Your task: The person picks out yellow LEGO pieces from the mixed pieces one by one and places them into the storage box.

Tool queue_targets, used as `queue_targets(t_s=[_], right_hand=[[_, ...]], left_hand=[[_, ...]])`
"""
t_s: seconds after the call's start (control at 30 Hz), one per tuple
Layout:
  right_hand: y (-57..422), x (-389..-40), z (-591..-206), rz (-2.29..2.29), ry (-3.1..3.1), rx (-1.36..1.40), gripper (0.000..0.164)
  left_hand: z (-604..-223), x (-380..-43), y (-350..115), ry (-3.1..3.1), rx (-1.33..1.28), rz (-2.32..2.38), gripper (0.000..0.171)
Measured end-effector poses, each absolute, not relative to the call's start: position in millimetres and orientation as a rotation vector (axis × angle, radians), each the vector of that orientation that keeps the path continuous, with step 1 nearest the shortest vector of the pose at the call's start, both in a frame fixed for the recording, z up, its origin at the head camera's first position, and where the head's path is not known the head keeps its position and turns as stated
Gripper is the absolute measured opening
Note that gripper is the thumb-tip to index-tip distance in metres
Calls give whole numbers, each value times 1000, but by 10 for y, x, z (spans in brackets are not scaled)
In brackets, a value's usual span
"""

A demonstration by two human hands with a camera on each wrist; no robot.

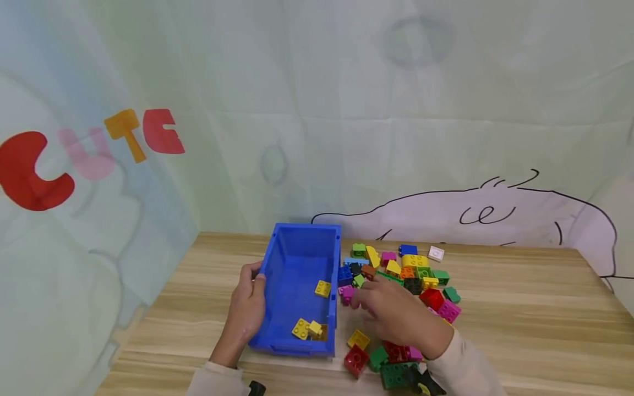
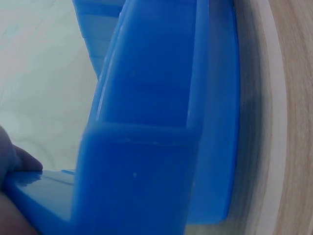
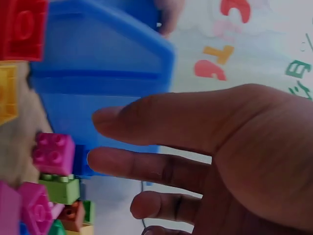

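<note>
Per the head view, you're wearing a cream L sleeve (image 1: pixel 216 379) at approx. 7 o'clock & matching R sleeve (image 1: pixel 468 366) near 5, w/ a small blk pc. (image 1: pixel 256 388), type unclear, beside the L cuff (image 1: pixel 227 369).

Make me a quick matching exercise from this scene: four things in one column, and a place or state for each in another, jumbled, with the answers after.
Things
1. Left hand
2. Right hand
3. White brick
4. Red letter C

Place or state
A. Lying on the wooden table
B. Gripping the blue bin
C. On the backdrop
D. Near loose bricks, holding nothing

Pairs: 1-B, 2-D, 3-A, 4-C
</note>
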State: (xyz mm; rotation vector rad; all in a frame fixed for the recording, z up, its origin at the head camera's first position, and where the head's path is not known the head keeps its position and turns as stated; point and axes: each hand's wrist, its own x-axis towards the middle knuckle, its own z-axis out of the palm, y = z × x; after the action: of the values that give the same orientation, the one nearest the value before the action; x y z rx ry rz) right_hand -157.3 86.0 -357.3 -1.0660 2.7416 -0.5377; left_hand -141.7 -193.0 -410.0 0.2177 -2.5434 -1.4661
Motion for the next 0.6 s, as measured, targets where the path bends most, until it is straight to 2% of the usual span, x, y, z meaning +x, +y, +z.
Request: queue_targets(t_s=[0.6], right_hand=[[688, -1529, -3883, -276, 2626, -971, 32]], left_hand=[[-4095, -1405, -1920, -2542, 212, -1468, 34]])
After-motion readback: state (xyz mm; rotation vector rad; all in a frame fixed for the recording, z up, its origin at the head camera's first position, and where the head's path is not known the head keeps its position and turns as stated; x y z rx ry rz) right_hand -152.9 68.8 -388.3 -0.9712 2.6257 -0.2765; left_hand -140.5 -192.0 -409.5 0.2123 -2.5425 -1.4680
